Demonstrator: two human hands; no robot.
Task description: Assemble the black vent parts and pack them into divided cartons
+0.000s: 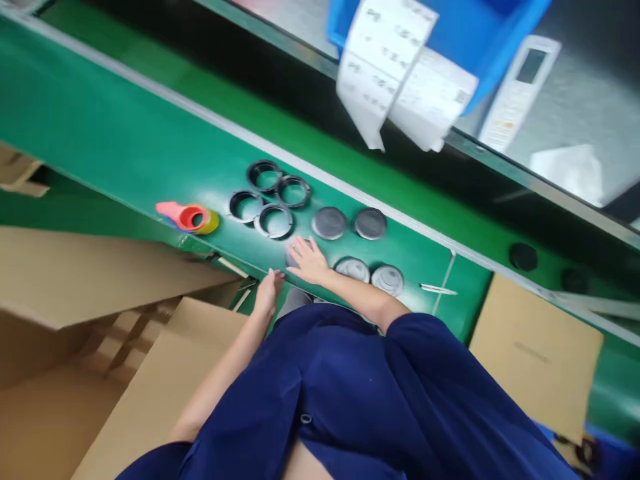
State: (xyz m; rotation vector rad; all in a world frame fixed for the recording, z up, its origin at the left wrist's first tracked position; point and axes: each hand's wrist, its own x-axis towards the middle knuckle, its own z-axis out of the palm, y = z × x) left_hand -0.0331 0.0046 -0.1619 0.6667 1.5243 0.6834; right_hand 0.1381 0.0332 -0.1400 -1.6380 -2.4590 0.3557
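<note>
My right hand (311, 263) lies flat with fingers spread on top of a dark round lid (290, 256), covering most of it. At the table's near edge, my left hand (269, 291) is slightly curled, thumb and fingers apart, with nothing visible in it. Beyond my right hand are two dark round lids, one on the left (329, 223) and one on the right (371, 223). Two shinier grey discs (353, 269) (387, 280) sit beside my right forearm. Several black rings (273, 238) stand grouped farther left.
Red and yellow ring-shaped pieces (193, 219) lie left on the green table (125, 153). A white pen (439, 289) is at right, near a cardboard sheet (535, 353). An open carton (165, 373) stands at lower left. Above hangs a shelf with a blue bin (480, 40) and a remote control (520, 93).
</note>
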